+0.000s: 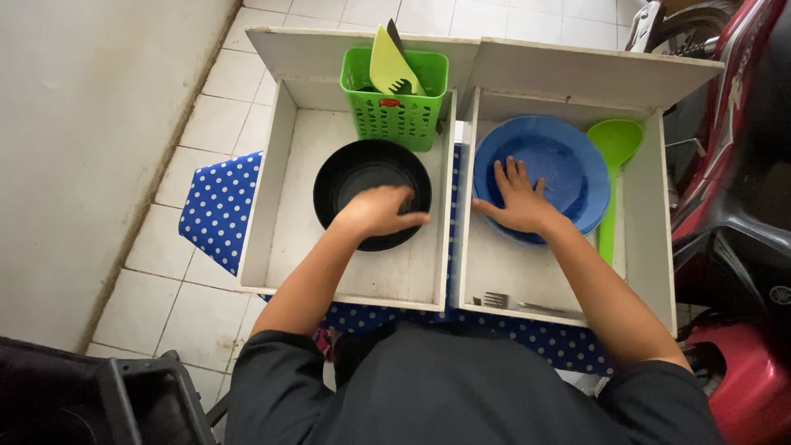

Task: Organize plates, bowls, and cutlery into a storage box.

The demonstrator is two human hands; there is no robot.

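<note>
Two white wooden trays stand side by side on a table with a blue polka-dot cloth (216, 210). In the left tray (272, 206) lies a black bowl (350, 169); my left hand (377, 212) rests over its near rim, fingers curled and blurred. In the right tray (655, 214) sits a blue plate (568, 161); my right hand (517, 200) lies flat on it, fingers spread.
A green perforated basket (400, 111) with a yellow utensil and a dark fork stands at the back of the left tray. A green ladle (613, 165) lies right of the plate. A metal fork (507, 302) lies at the right tray's front edge. A red motorbike (733, 189) stands close on the right.
</note>
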